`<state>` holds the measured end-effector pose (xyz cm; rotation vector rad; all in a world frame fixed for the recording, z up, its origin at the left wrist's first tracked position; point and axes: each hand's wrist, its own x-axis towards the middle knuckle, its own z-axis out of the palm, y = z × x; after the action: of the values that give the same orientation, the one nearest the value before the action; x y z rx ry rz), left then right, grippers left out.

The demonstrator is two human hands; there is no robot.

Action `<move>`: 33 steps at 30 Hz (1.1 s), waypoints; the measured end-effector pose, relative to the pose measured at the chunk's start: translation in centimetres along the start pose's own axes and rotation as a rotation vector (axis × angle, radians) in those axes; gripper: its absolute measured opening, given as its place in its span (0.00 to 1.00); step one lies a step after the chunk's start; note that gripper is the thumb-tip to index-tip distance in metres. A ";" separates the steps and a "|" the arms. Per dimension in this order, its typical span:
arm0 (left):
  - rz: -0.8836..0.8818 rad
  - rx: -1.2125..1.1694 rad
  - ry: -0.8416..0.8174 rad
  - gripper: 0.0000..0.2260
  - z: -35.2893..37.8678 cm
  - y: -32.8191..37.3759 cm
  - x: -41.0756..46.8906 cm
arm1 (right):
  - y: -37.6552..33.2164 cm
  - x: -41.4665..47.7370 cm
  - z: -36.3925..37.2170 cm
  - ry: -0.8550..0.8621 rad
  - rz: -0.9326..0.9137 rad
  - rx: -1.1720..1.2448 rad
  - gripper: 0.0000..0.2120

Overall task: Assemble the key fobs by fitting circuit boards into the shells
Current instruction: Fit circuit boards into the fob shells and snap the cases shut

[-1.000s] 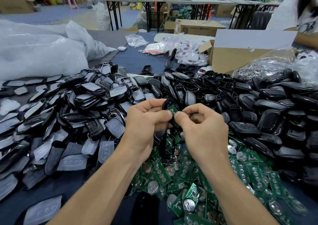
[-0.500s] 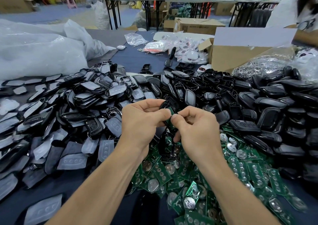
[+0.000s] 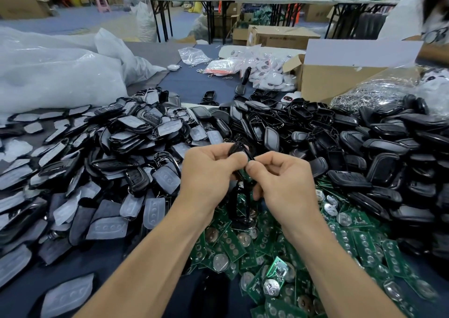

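Both hands meet above the board pile [image 3: 291, 257]. Left hand [image 3: 209, 172] has its fingers curled round a black shell [image 3: 237, 148], thumb on top. Right hand [image 3: 281, 179] pinches the shell's near edge, fingers curled in. Thumbs hide most of the shell, so can't tell if a board sits inside. Shell heap [image 3: 352, 142] at right, grey padded halves [image 3: 136, 152] at left. Box [image 3: 340, 82] behind, partly covered.

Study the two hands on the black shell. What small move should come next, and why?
Probably a final thumb press to seat the circuit board. Left hand and right hand both pinch the black shell, thumbs meeting on it, and only a sliver of green shows at its edge, so the board seems nearly, not fully, in.
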<state>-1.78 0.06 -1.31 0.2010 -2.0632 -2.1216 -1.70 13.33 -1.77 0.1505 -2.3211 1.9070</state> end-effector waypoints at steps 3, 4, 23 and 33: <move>0.053 -0.024 0.138 0.12 -0.2 0.4 0.3 | -0.5 -0.4 0.6 -0.044 -0.034 -0.090 0.12; 0.059 -0.041 0.169 0.14 -0.3 0.4 0.5 | -0.7 -0.6 0.9 -0.061 -0.053 -0.149 0.17; 0.102 -0.310 0.678 0.17 -7.3 2.1 3.5 | -3.5 -0.4 7.1 -0.446 -0.366 -0.942 0.13; 0.090 -0.364 0.711 0.15 -7.7 2.5 3.5 | -4.9 -0.5 8.2 -0.201 -0.362 -0.850 0.07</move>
<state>-3.44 -8.29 1.05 0.6762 -1.2460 -1.9338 -0.78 4.30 1.30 0.6227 -2.7601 0.6778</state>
